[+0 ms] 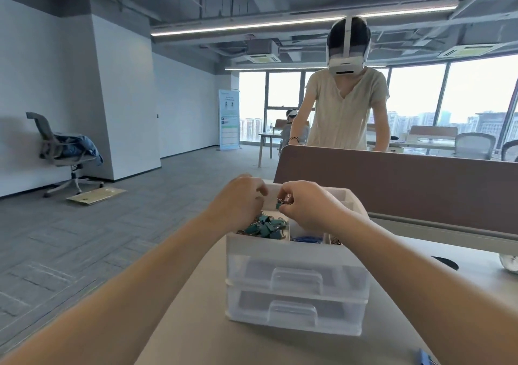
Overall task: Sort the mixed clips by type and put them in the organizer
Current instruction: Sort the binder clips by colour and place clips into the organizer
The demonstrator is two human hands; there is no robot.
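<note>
One green binder clip (279,205) pinched in right hand (305,210) fingers (290,193), just above matching pile (266,228), centre frame; left hand (238,200) grip unclear.

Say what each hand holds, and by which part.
The right hand pinches a green binder clip by its wire handles. The left hand curls over the organizer; any hold is hidden.
</note>
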